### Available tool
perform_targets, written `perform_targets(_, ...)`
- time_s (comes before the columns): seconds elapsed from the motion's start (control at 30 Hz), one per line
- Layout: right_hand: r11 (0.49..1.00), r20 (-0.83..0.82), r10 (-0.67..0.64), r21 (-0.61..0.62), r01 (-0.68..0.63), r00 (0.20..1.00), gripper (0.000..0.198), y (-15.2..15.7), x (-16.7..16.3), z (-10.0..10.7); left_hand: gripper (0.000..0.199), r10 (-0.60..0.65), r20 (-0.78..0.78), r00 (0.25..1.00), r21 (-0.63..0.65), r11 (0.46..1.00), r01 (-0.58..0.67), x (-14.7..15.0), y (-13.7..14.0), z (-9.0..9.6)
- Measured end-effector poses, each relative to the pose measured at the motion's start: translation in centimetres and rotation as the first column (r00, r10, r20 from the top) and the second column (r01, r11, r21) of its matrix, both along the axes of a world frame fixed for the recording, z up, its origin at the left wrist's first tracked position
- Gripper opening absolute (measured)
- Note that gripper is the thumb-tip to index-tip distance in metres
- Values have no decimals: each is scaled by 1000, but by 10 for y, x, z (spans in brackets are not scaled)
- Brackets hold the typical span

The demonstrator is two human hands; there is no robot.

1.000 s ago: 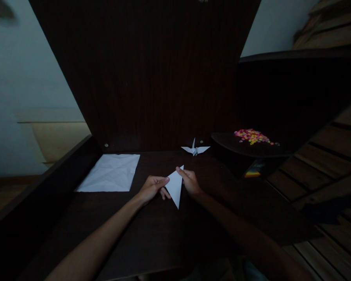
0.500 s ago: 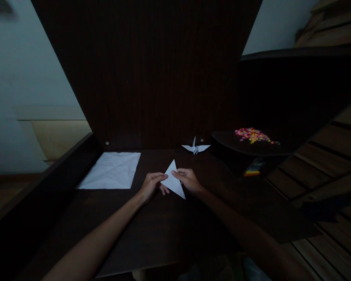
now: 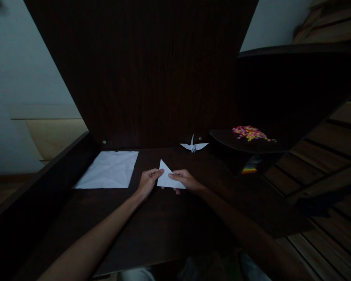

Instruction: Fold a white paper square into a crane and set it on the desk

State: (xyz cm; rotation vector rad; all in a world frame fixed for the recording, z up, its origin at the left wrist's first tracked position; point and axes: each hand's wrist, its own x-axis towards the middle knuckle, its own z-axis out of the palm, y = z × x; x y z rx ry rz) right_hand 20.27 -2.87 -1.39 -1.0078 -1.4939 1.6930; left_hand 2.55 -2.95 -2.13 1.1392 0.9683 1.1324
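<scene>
A small white paper folded into a triangle [image 3: 167, 180] is held above the dark desk, between both hands. My left hand [image 3: 148, 182] pinches its left edge, thumb on top. From the other side my right hand [image 3: 185, 180] grips it, the thumb lying over its face and fingertips showing below the lower edge. Behind the hands stands a folded white paper crane [image 3: 193, 147] with its wings spread. To the left lies a creased white sheet of paper [image 3: 107, 170], flat on the desk.
Small colourful pieces [image 3: 250, 133] are heaped on a dark corner shelf [image 3: 222, 138] at the right. Under that shelf is an item with a yellow and orange band [image 3: 249, 170]. A raised side board [image 3: 40, 175] borders the desk's left, and a tall dark panel [image 3: 146, 74] rises behind.
The folded triangle has turned in my hands, so its long tip now points right and its lower edge lies nearly level. The whole view has shifted slightly.
</scene>
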Motion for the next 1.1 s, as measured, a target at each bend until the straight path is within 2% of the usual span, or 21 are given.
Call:
perform_targets(0.1, 1000, 18, -16, 24, 16, 1000, 44, 2, 5, 1, 36, -82, 22, 996, -5, 997, 82, 0, 0, 0)
perform_targets(0.2, 999, 49, 15, 41, -17, 999, 45, 2, 5, 1, 39, -202, -31, 979, -15, 979, 202, 0, -2, 1)
perform_targets(0.27, 998, 55, 11, 55, -15, 998, 48, 3, 3, 0, 43, -226, -52, 973, -18, 974, 225, 0, -2, 2)
perform_targets(0.47, 991, 37, -78, 116, 73, 996, 47, 8, 4, -4, 41, -98, 65, 993, -17, 995, 99, 1, 2, 1)
perform_targets(0.63, 965, 27, -168, 207, 159, 985, 45, 14, 8, -7, 40, -76, 160, 984, -76, 993, 89, 1, 4, 1)
perform_targets(0.77, 959, 68, -165, 244, 144, 984, 47, 13, 8, -10, 38, -48, 159, 986, -88, 994, 63, 2, 5, -3)
perform_targets(0.93, 962, 98, -141, 247, 113, 985, 45, 9, 3, -10, 35, 53, 86, 995, -69, 996, -47, 0, 7, -9)
perform_targets(1.1, 952, 82, -175, 267, 148, 981, 43, 10, 2, -10, 36, 65, 137, 988, -78, 995, -54, 0, 7, -8)
